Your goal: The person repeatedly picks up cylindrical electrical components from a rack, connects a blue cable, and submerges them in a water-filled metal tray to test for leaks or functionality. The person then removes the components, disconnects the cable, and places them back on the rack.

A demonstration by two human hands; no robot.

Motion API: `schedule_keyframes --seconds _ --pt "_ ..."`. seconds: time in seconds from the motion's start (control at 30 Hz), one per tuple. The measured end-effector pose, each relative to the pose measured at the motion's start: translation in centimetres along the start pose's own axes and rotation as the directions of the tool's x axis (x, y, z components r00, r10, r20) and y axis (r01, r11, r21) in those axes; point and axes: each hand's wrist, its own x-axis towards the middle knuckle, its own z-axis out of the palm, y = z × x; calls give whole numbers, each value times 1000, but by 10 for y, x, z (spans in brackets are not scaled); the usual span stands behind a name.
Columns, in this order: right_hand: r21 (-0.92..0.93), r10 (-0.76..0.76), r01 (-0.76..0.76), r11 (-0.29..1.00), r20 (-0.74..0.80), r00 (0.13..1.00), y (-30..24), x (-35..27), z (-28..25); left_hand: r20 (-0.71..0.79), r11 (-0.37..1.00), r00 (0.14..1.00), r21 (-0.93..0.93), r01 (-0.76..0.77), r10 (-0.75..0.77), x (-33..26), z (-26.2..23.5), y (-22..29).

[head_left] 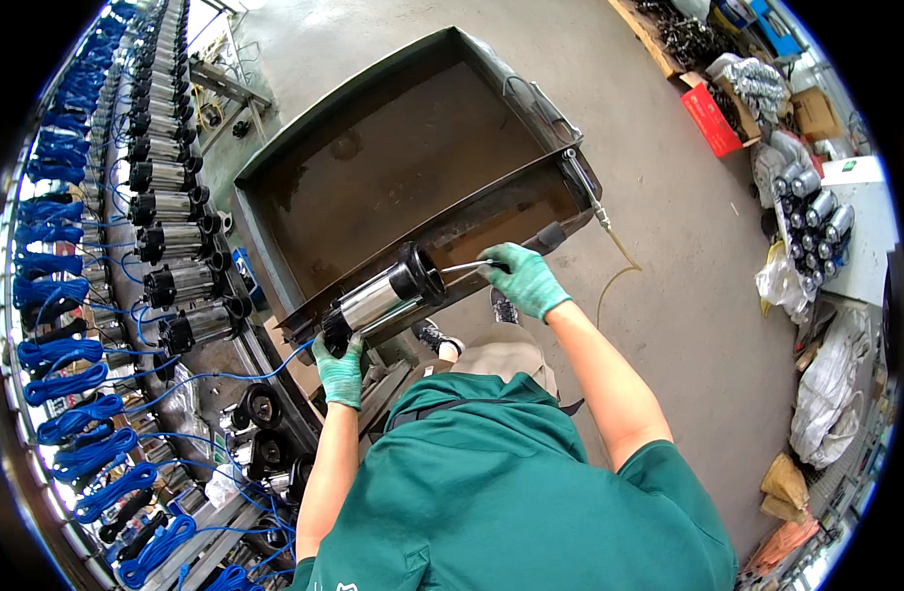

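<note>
I'm taking twelve o'clock as straight ahead of the worker. Closest in, near ten o'clock, the gloved left hand (339,374) is curled around the dark lower end of a steel-bodied cylinder (378,300), thumb against it; some fingers are hidden, so I can't tell whether it also pinches the blue lead (260,377) there. The cylinder lies at about eleven, tilted along the tank's near edge, its flared black collar toward the right. At half past twelve the gloved right hand (526,284) is closed on a slim metal tool (465,266), whose shaft points at that collar. I can't make out whether the tip is seated.

To do this well, I'd say line the shaft up squarely, steady the body with the left, press lightly and leave the lead slack, since wet gloves or a rounded body could let it roll.

Beyond, from eleven to twelve, spreads the brown-bottomed tank (403,148); at one, a hose fitting (595,202) hangs on its side. Farther, at ten, similar cylinders (181,283) stand in a row.
</note>
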Motion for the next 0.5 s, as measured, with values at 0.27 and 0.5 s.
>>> schedule_keyframes --seconds 0.27,0.5 --pt "-254 -160 186 949 120 980 -10 28 20 43 999 999 -49 -14 16 0 -1 13" --pt "-292 -193 268 918 264 945 -23 46 13 83 999 996 -22 28 -26 0 -5 21"
